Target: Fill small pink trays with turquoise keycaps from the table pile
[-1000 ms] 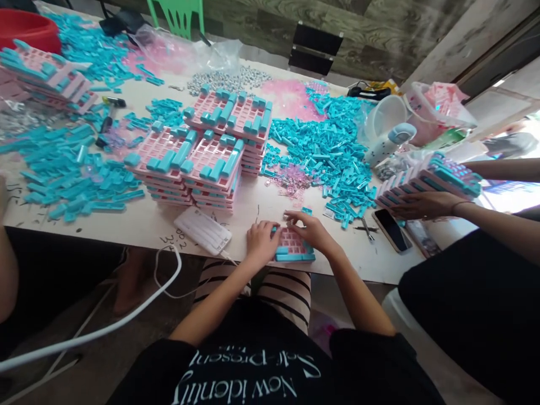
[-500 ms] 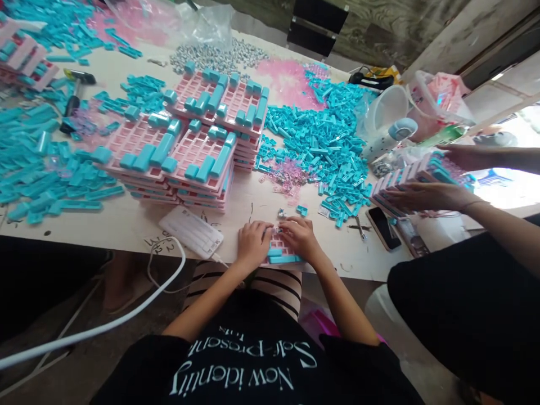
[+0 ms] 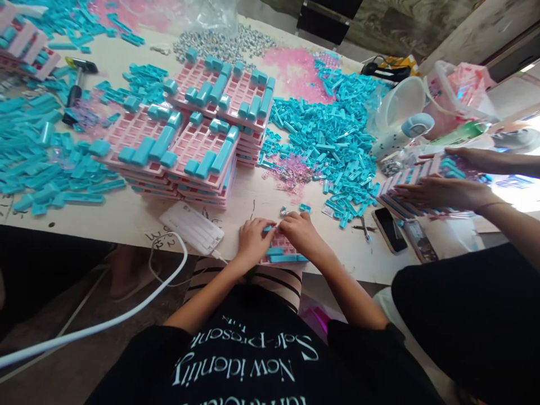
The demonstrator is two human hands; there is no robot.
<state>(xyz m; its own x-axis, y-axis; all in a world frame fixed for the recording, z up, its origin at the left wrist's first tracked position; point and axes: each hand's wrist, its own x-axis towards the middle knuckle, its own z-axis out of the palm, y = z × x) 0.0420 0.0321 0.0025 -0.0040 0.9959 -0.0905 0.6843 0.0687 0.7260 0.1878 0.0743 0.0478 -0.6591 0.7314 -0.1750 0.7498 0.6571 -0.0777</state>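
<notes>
A pink grid panel (image 3: 283, 243) with blue plastic pieces along its near edge lies at the table's front edge, before my body. At its left side my left hand (image 3: 253, 241) has thumb and fingers closed around a small blue piece (image 3: 267, 228) near the far edge. My right hand (image 3: 298, 229) curls over the far right part, fingertips pinched together beside the left thumb. Whatever sits between the right fingertips is too small to make out. Just beyond the hands lie a loose blue piece (image 3: 305, 208) and a small metallic bit (image 3: 284, 211).
Stacked pink panels (image 3: 185, 140) stand at left, behind a white power bank (image 3: 192, 228) with a cable. Heaped blue pieces (image 3: 329, 135), a hammer (image 3: 76, 87), pliers (image 3: 365, 229) and a phone (image 3: 388, 229) lie around. At right, a co-worker's hands (image 3: 442, 192) hold a row of panels.
My right fingers have drawn together and curled more tightly near my left thumb. The panel remains in place at the table edge, while the whole view has shifted slightly.
</notes>
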